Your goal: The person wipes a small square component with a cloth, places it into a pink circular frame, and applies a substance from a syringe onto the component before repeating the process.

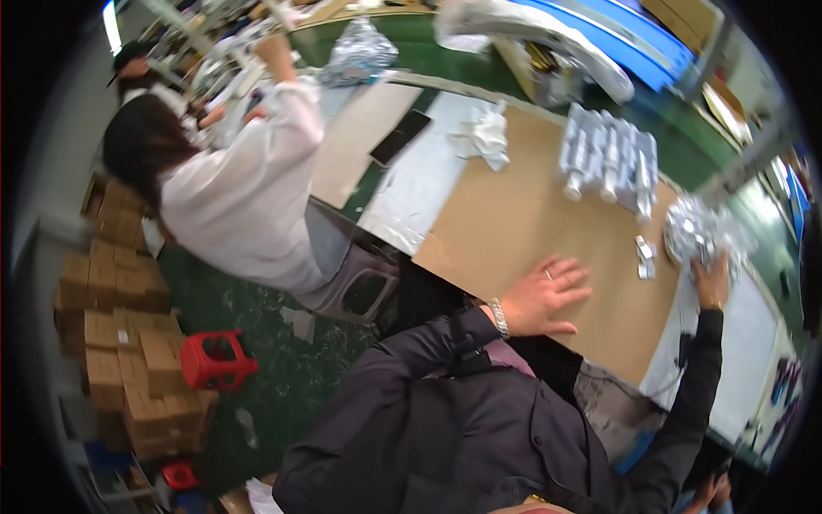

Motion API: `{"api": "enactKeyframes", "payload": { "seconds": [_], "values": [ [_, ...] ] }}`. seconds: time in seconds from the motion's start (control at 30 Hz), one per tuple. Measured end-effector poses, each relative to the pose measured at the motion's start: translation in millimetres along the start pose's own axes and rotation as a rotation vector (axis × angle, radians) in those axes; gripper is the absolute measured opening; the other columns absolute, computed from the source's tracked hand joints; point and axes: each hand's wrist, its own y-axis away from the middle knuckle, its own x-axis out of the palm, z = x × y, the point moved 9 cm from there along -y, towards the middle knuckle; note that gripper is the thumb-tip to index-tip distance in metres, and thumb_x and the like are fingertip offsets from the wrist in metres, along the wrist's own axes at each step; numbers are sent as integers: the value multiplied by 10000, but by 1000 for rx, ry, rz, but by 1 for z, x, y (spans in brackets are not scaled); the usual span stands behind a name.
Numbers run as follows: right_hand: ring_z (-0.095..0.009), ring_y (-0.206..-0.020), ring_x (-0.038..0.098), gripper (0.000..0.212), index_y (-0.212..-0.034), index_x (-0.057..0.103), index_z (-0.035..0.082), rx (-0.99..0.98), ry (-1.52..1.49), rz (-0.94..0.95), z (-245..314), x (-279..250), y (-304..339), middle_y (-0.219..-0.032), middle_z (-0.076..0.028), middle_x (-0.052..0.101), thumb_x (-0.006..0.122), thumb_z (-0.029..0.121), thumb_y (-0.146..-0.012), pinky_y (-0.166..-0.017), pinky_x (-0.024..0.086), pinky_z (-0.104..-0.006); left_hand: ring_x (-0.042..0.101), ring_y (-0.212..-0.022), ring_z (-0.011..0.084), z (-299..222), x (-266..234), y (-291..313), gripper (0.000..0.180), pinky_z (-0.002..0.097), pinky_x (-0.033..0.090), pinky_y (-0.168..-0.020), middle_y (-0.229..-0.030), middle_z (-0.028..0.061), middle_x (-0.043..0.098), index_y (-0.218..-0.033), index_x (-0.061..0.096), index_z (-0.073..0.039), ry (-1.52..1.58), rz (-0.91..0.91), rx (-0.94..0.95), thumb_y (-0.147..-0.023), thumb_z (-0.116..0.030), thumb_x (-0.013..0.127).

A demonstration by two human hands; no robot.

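My left hand point(548, 298) hovers at or rests on the near edge of a brown cardboard sheet point(514, 218), palm down, its fingers spread and nothing in them. At the right, the fingers of my right hand point(712, 281) reach into a clear plastic bag point(692, 224) of shiny silvery pieces. Those fingers look closed around something small, partly hidden by the bag. Between my hands, small silvery metal parts point(645, 257) lie on the cardboard. Beyond them, several clear-wrapped white tubes point(610, 161) lie side by side.
Crumpled white wrap point(488, 137) and a dark flat rectangle point(402, 137) lie farther left on the table. A co-worker in a white top point(248, 184) sits there. Stacked cartons point(128, 343) and a red stool point(217, 360) stand on the floor. A blue tray point(612, 38) is at the back.
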Motion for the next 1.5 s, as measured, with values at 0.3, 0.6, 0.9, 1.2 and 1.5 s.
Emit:
{"api": "enactKeyframes", "payload": {
  "seconds": [0.3,0.6,0.9,1.2,1.5],
  "values": [
    [-110,-883,574,493,-1390,527,-41,387,-1342,264,167,-54,115,-1174,-85,616,626,164,-953,-793,470,-219,376,-1419,340,-3,4,5,554,507,248,-1181,-1471,141,481,-1337,578,-91,9,-49,5,-937,-470,626],
    [-184,-1196,582,463,-1454,474,-11,-6,-1503,295,359,-81,179,-1349,-152,590,442,-32,-993,-1003,468,-298,678,-983,172,8,-22,-16,344,302,540,-834,-1141,106,682,-1278,586,-27,989,-244,-376,-999,-222,633],
    [-205,-1201,600,405,-1420,518,-10,-68,-1457,276,376,-84,184,-1322,-173,628,536,25,-1017,-980,488,-303,624,-855,34,38,-25,8,167,210,502,-724,-924,-14,696,-1092,677,-18,1425,-393,-472,-1000,-151,639],
    [-122,-907,675,276,-1216,638,-29,174,-1535,345,338,-50,184,-991,-70,717,661,106,-976,-817,526,-234,613,-807,33,57,-47,15,155,197,497,-726,-891,-17,693,-1054,677,-12,1098,-551,-564,-967,-140,684],
    [-133,-955,667,266,-1221,640,-25,383,-1985,647,382,-64,205,-1090,-58,700,632,110,-993,-829,536,-257,695,-791,305,-16,-98,1,202,366,549,-712,-967,117,704,-1157,569,14,411,-783,-40,-1037,-135,506]
  ]
}}
